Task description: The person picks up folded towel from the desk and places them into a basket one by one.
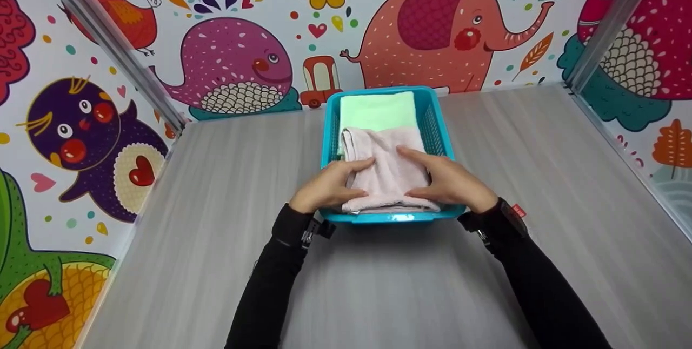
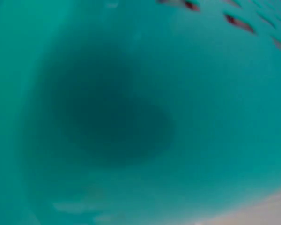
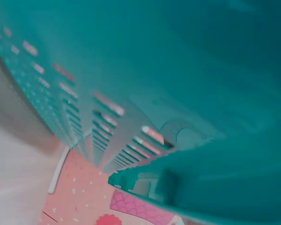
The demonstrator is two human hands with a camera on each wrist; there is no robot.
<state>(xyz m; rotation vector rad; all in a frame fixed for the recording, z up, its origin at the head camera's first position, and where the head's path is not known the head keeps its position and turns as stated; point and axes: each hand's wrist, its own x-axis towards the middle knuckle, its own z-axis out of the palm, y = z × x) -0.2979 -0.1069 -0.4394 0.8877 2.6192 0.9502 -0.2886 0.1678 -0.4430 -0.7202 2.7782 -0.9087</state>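
A teal plastic basket (image 1: 438, 122) stands on the grey table, holding a folded light green towel (image 1: 377, 111) at the back and a folded pink towel (image 1: 386, 170) at the front. My left hand (image 1: 330, 184) rests flat on the pink towel's left side, fingers straight. On the towel's right side lies my right hand (image 1: 446, 179), also flat. Both wrist views are filled by the basket's teal wall (image 2: 140, 112), with its slotted side (image 3: 107, 117) seen close up; neither hand shows there.
The grey table (image 1: 216, 176) is walled by colourful cartoon panels, with metal posts (image 1: 108, 41) at the back corners. Bare tabletop lies to the left, right and front of the basket.
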